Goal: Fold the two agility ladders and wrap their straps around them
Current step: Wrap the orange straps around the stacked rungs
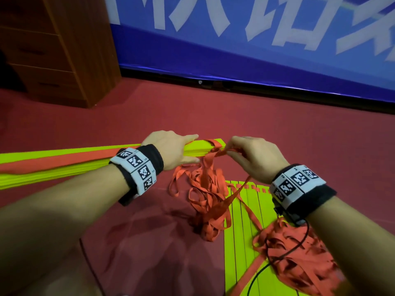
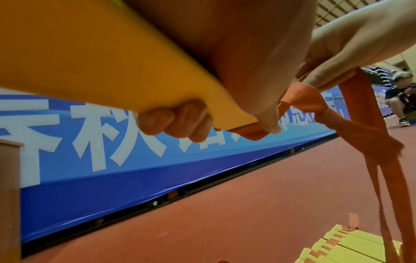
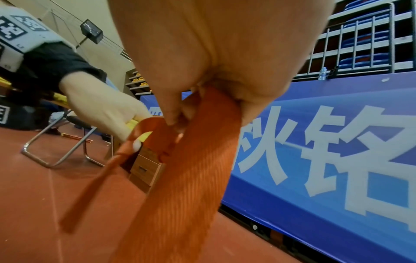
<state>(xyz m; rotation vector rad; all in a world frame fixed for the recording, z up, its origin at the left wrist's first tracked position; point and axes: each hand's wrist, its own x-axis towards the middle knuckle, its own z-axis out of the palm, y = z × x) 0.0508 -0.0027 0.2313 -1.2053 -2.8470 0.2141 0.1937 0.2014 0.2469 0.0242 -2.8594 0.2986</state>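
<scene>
1. Head view: the left hand (image 1: 171, 149) grips the gathered rung bundle (image 1: 89, 162) of the first ladder near its end, held off the red floor (image 1: 277, 129). At 3 o'clock of it the right hand (image 1: 254, 159) pinches the orange strap (image 1: 215, 150) beside the bundle's end. Slack strap pile (image 1: 205, 201) lies at 6 o'clock; the second ladder (image 1: 245, 221), its rungs side by side on the floor, at 5 o'clock.
2. Left wrist view: fingers (image 2: 178, 121) curled round the bundle's far edge; thumb pressing strap at the bundle's end.
3. Right wrist view: thumb and fingertips (image 3: 171, 115) pinching the strap, which hangs down.
4. Judgement: keep the strap flat and taut, rungs squeezed square, so wraps don't slip.
</scene>
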